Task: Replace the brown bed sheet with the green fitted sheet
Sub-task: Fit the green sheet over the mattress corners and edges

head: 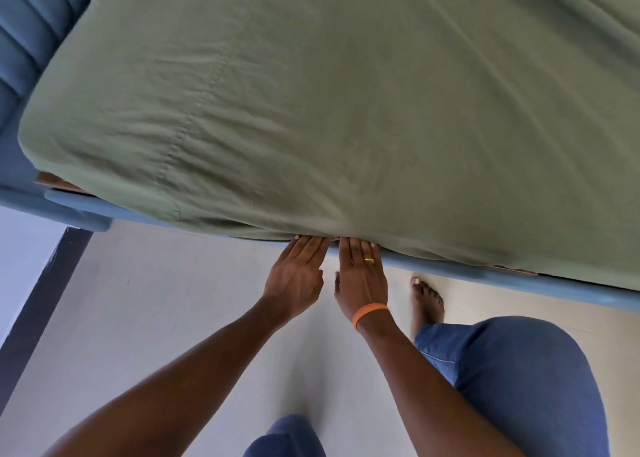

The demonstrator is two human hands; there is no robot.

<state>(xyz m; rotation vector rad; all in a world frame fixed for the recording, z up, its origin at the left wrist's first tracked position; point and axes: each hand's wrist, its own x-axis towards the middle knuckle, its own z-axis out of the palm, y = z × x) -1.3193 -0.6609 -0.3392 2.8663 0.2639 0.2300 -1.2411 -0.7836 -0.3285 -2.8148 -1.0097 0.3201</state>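
Straight, flat fingers of both hands push at the hem of the green fitted sheet where it meets the bed frame rail. The left hand and right hand lie side by side, equally near. The hem runs along the rail, crosswise to the fingers. No brown sheet shows.

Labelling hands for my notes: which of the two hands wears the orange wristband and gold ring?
The right hand; the left hand beside it is bare. Both press straight fingers under the green fitted sheet.
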